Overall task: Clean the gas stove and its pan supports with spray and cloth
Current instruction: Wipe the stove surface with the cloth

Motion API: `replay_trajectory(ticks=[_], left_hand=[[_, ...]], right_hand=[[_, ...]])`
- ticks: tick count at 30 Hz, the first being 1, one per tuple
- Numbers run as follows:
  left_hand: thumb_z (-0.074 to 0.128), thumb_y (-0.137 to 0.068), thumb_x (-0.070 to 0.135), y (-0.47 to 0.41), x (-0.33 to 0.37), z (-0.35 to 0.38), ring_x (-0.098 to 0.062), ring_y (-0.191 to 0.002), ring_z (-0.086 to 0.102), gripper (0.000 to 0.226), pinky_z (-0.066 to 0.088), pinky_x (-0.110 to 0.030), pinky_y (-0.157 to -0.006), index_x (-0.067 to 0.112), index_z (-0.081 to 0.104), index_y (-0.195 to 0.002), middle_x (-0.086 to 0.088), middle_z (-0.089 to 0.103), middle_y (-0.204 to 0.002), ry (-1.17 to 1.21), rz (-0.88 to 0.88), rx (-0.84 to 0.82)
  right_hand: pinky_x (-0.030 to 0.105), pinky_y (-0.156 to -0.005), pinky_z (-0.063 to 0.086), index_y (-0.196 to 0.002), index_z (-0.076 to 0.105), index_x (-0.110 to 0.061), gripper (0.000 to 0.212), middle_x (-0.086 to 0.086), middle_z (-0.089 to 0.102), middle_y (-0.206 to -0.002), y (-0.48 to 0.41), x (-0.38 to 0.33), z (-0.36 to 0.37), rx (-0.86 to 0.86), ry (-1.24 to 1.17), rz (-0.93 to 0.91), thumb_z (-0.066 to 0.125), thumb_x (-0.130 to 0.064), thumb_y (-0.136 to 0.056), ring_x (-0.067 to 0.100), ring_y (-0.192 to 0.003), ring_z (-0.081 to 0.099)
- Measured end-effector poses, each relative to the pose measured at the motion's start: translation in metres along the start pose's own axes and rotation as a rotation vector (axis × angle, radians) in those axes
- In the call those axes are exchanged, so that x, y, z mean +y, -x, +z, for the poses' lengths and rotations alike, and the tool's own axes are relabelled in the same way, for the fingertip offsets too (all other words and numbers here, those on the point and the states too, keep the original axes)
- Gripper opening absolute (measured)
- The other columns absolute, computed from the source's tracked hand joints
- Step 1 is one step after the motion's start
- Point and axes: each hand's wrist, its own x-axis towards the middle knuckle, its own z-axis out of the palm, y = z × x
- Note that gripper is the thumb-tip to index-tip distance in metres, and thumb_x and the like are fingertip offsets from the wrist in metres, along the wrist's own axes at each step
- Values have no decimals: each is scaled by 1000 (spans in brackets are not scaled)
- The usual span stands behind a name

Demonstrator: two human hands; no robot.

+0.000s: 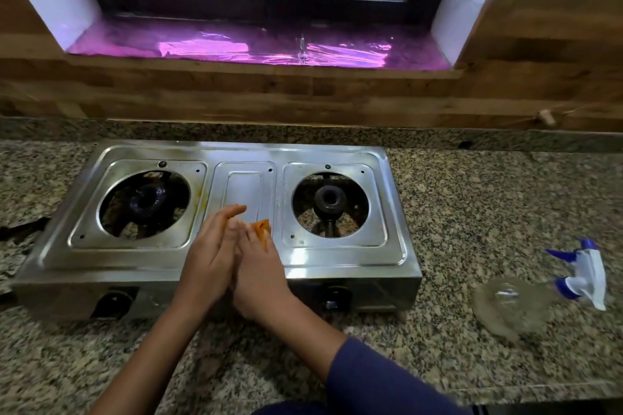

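Note:
A two-burner steel gas stove (340, 256) sits on the granite counter, with no pan supports on its burners. Both hands meet over the stove's middle front. My right hand (259, 273) grips a small orange cloth (263, 226), of which only a corner shows past the fingers. My left hand (209, 259) presses against the right hand and the cloth, fingers extended and close together. A clear spray bottle (515, 303) with a blue and white trigger head (583, 273) lies on its side on the counter, right of the stove. No pan supports are in view.
The granite counter (488, 205) runs left and right of the stove. A wooden wall and a window sill lined with shiny purple foil (256, 47) stand behind it. A dark object (20, 229) pokes in at the left edge.

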Motion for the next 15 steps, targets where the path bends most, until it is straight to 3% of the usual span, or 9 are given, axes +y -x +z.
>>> replay_trajectory(ticks=[4, 7, 10, 12, 15], left_hand=[[29, -97, 56, -3, -5, 16, -9, -117, 55, 45, 43, -28, -97, 32, 55, -125, 10, 58, -124, -10, -13, -50], [26, -96, 59, -2, -4, 37, -10, -121, 52, 53, 42, -31, -98, 28, 55, -127, 11, 56, -127, -108, 7, -114], [29, -96, 54, -5, -6, 59, -18, -131, 48, 56, 40, -38, -106, 19, 57, -130, 1, 56, -136, -292, 46, -167], [28, -95, 50, -7, -7, 71, -23, -138, 40, 58, 34, -47, -112, 17, 55, -134, -5, 50, -144, -434, 48, -191], [25, -95, 45, -11, -10, 83, -24, -143, 32, 58, 26, -49, -116, 15, 48, -140, -6, 42, -151, -576, 20, -189]], right_hand=[[48, -121, 4, -153, 26, -9, 60, 11, 27, -159, 33, 38, -3, 120, -65, 71, 34, -31, -97, 26, -149, 22], [40, -122, -7, -156, 12, -17, 58, 2, 8, -163, 74, 88, -23, 170, -24, 331, 26, -34, -102, 17, -151, 4], [41, -121, -6, -156, 2, -16, 63, 0, -1, -164, 100, 142, -44, 164, 36, 591, 14, -42, -100, 13, -150, -6], [42, -120, -6, -156, 3, -14, 69, 3, 0, -165, 99, 166, -52, 138, 74, 639, 10, -45, -95, 17, -151, -2], [43, -121, -6, -157, 1, -14, 65, 3, -3, -165, 78, 188, -56, 96, 80, 607, 12, -44, -100, 18, -151, -4]])
